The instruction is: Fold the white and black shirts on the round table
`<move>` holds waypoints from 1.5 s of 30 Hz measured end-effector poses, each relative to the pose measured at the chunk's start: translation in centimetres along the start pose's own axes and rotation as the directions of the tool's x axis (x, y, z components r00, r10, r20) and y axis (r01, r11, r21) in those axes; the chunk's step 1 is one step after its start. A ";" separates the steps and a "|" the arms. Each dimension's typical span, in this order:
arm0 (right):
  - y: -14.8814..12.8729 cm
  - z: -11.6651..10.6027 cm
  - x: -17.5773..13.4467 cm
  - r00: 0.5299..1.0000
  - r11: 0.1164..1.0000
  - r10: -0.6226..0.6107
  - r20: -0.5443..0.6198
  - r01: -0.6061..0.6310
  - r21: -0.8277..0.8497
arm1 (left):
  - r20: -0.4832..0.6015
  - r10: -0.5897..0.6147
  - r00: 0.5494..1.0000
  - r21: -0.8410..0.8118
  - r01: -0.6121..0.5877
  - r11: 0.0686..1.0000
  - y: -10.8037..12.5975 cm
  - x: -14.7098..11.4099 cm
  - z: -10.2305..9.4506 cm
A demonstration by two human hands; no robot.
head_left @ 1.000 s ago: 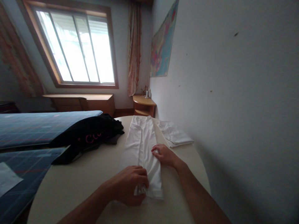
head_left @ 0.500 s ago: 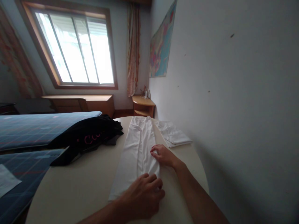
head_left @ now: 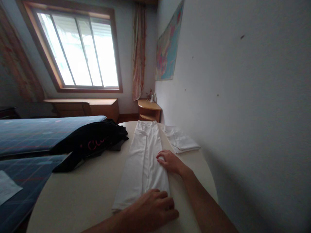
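A pair of white trousers (head_left: 138, 165) lies lengthwise on the round cream table (head_left: 80, 200), waistband at the far end and the legs towards me. Over the near right end of the legs, my left hand (head_left: 155, 207) is closed with curled fingers, gripping the cloth; the hand itself hides the fingertips' hold. My right hand (head_left: 170, 160) rests farther up along the right edge, thumb and fingers pinching the fabric there. To the right of the trousers sits a folded white garment (head_left: 182, 140), touched by neither hand.
A black garment with pink lettering (head_left: 89, 142) spreads across the table's left edge and a blue checked mattress (head_left: 36, 132). White cloth or paper (head_left: 8, 187) lies at far left. The wall (head_left: 243, 129) stands close on the right. A wooden corner shelf (head_left: 149, 105) is behind.
My left hand has moved a little towards me and to the right, and the near right end of the trousers has stretched along with it. My right hand stays in place.
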State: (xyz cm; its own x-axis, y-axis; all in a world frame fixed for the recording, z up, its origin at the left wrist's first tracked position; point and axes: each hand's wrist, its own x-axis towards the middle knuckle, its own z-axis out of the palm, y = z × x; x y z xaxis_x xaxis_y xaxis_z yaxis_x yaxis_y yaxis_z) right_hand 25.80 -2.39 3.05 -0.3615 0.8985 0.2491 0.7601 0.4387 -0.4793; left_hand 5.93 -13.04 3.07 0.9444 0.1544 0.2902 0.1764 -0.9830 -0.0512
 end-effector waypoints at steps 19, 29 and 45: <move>-2.6 2.2 1.0 0.972 0.944 -0.234 0.028 0.235 -0.231 | 0.204 -0.298 0.932 -0.381 0.356 0.853 -7.4 -4.4 -3.7; -4.1 2.3 1.2 0.973 0.885 -0.225 0.052 0.227 -0.406 | 0.143 -0.280 0.949 -0.458 0.314 0.832 -6.7 -4.2 -4.6; -4.6 2.4 0.9 0.967 0.942 -0.249 0.045 0.253 -0.222 | 0.178 -0.192 0.965 -0.486 0.256 0.836 -6.6 -4.2 -3.9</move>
State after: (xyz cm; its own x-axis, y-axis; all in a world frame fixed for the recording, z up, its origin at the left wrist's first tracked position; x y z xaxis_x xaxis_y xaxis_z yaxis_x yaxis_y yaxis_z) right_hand 20.67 -3.60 3.42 -0.5632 0.7608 0.3226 0.7444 0.6366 -0.2017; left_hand -0.29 -7.59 5.89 0.9272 0.3551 0.1196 0.2539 -0.8303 0.4962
